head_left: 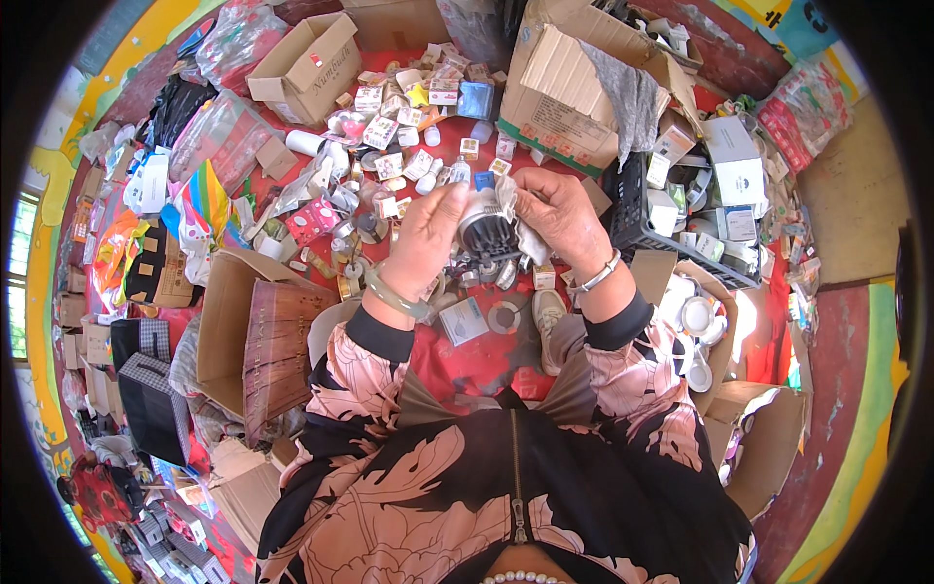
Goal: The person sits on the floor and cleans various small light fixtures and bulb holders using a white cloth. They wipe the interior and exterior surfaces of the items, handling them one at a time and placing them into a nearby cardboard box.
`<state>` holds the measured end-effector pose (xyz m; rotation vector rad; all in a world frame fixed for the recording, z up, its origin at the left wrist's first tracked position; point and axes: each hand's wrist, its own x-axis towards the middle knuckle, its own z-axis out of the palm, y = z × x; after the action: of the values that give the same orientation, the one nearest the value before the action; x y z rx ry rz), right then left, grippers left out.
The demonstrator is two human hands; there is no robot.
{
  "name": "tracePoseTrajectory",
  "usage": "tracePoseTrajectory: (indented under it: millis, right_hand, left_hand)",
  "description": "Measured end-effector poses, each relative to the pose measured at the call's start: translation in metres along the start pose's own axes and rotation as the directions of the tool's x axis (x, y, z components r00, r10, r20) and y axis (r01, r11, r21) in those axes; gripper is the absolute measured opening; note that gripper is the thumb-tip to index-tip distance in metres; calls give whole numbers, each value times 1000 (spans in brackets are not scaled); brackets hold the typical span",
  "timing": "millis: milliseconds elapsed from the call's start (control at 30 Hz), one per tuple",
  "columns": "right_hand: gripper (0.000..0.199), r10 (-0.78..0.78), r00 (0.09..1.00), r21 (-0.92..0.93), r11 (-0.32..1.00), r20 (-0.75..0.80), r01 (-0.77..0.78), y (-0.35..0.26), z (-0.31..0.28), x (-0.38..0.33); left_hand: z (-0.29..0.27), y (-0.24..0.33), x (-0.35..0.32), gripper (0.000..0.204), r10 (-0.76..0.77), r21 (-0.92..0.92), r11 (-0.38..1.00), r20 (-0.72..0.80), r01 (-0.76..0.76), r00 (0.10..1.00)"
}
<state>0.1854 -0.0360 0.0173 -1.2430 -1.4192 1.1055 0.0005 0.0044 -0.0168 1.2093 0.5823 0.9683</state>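
In front of my chest, my left hand [428,234] grips the side of a round light fitting [489,234] with a pale metal rim and black fins, seemingly a downlight. My right hand [566,216], on its other side, pinches a crumpled whitish wrap or cloth [531,243] that hangs against the fitting; I cannot tell which material it is. Fingers of both hands are bent inward and partly hidden. Small boxes, bulbs and loose fittings lie on the red floor sheet [443,365] beyond and below my hands. A flat white box [464,321] lies below the fitting.
An open carton [255,341] stands at my left, and a larger carton [559,92] lies ahead. At the right, a black crate [637,209] holds boxes and fittings. Another carton [725,316] contains white round lamps. Several small boxes [384,131] are piled at the far middle.
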Motion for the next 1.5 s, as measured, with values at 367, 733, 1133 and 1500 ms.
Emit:
tracePoseTrajectory:
  millis: [367,733,1133,1500]
  right_hand:
    - [13,161,893,416,909,-421,32,-4,-36,9]
    - [34,62,980,590,805,-188,62,-23,-13,3]
    - [24,276,957,199,937,88,-288,3,4,6]
    - [22,34,952,113,994,-303,0,-10,49,-3]
  left_hand:
    - [-7,-4,12,29,-69,-757,652,-10,38,998]
    - [0,9,12,30,-244,-809,584,-97,66,965]
    - [-7,21,3,29,341,-48,926,-325,-376,882]
    - [5,17,16,39,-48,-679,703,-341,-211,939]
